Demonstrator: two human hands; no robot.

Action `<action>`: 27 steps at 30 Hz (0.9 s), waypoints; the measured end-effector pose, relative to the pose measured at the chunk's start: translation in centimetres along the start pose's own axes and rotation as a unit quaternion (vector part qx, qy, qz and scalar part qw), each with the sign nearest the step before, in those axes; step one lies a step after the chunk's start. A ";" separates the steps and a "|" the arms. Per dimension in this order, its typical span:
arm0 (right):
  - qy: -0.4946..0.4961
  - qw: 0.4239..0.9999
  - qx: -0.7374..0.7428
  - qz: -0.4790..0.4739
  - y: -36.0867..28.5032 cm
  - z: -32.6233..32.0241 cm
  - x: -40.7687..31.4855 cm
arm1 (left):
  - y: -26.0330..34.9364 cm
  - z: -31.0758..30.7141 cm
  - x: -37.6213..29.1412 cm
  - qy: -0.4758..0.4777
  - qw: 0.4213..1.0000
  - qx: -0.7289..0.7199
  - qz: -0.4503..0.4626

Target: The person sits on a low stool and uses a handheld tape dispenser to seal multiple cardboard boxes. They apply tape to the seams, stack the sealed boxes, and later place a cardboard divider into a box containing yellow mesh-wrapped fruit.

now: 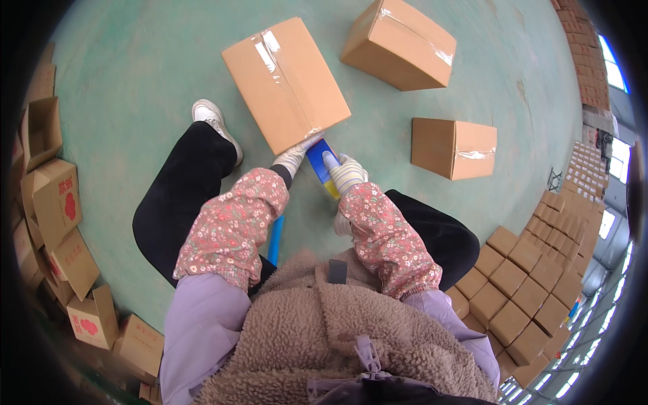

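A cardboard box (286, 83) with clear tape along its top seam stands on the floor in front of me. My left hand (297, 153), in a striped knit glove, reaches to the near lower edge of this box; its fingers are partly hidden and their grip cannot be made out. Close beside it my right hand (345, 169), gloved alike, holds a blue and yellow item (323, 167), thumb on top, near the same corner. What the item is cannot be told. A blue stick-like object (276, 240) lies on the floor below my left forearm.
Two more taped boxes stand on the green floor, one at the upper right (402, 43) and one at the right (453, 148). Open cartons with red print (53, 200) line the left. Stacked plain boxes (506, 293) fill the lower right. My knees flank the work.
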State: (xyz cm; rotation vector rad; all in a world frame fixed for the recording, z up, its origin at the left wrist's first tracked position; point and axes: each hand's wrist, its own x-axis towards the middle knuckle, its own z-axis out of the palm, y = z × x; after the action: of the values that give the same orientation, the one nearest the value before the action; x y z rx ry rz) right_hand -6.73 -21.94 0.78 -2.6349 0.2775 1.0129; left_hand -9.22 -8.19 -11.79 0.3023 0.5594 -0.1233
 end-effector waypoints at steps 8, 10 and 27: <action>-0.110 0.993 0.001 0.033 -2.5 -0.4 3.2 | 0.1 -6.0 0.3 -0.087 0.399 0.910 -0.066; -0.096 0.995 0.017 0.016 -1.0 -2.1 3.7 | 1.7 -1.4 -1.5 -0.366 0.193 0.824 -0.386; -0.027 0.911 0.398 -0.108 2.3 -16.7 -4.6 | 21.8 15.0 9.4 0.216 0.237 0.933 0.166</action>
State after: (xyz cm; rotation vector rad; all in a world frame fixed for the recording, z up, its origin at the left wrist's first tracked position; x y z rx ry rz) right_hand -0.36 -29.54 15.19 -1.8431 0.2973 0.6904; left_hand 10.56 7.48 0.65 3.0027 0.5797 -0.2489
